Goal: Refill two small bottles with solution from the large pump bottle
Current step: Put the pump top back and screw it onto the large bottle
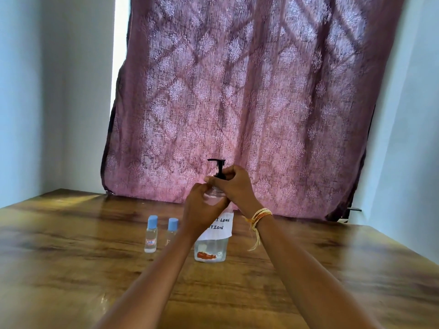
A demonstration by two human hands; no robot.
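Head view: patterned curtain (237, 103) behind the wooden table (71, 269). Two capped small bottles (151, 235) stand upright, left forearm partly covering one. Large pump bottle (211, 248) stands upright at table centre, spout pointing left; left hand (202, 210) grips its shoulder, right hand (234, 184) grips the pump collar.

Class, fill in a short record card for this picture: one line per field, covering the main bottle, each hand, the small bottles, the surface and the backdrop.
main bottle: large pump bottle, clear, upright on the table, black pump on top, handwritten paper label
left hand: left hand grips the bottle's shoulder
right hand: right hand curled round the pump collar
small bottles: two small bottles, blue caps on, standing left of the big one
surface: wooden table
backdrop: patterned pink curtain
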